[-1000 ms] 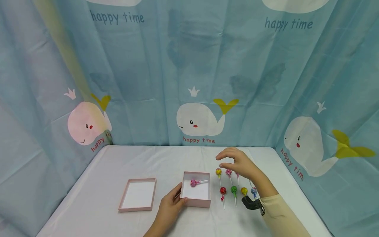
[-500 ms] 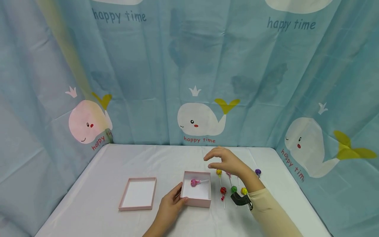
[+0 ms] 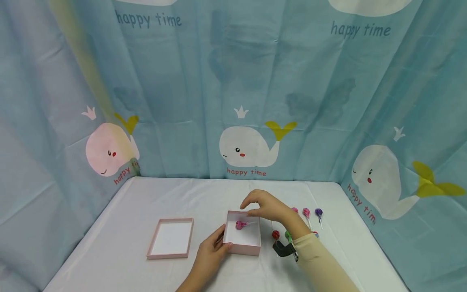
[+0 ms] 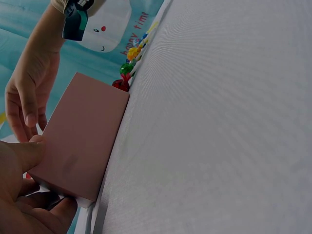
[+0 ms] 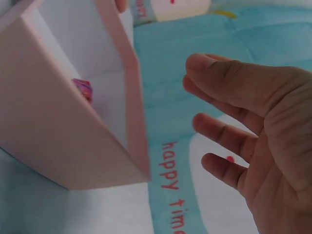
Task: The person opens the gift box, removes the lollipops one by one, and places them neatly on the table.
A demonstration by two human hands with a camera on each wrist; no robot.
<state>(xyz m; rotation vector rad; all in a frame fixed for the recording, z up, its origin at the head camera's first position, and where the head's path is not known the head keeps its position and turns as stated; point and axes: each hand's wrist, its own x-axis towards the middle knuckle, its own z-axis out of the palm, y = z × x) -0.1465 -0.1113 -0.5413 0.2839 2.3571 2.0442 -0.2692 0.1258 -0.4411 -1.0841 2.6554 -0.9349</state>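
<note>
My left hand grips the near left corner of a pink open-topped box, its thumb at the front and its fingers along the left side. A pink-wrapped lollipop lies inside on the white bottom, its stick toward the right. Over the box's far right corner hovers my right hand, fingers loosely bent and holding nothing. In the right wrist view a gap shows between the right thumb and the box wall. The left wrist view has the left thumb pressed to the box's outer face.
A shallow pink lid lies left of the box, white inside up. Lollipops stand in rows to the right, among them a red one and a purple one; the right arm hides several. A blue whale-print curtain borders the white table.
My right hand has moved left and slightly down, from above the lollipop rows to over the box. The left hand, box and lollipop inside stay put.
</note>
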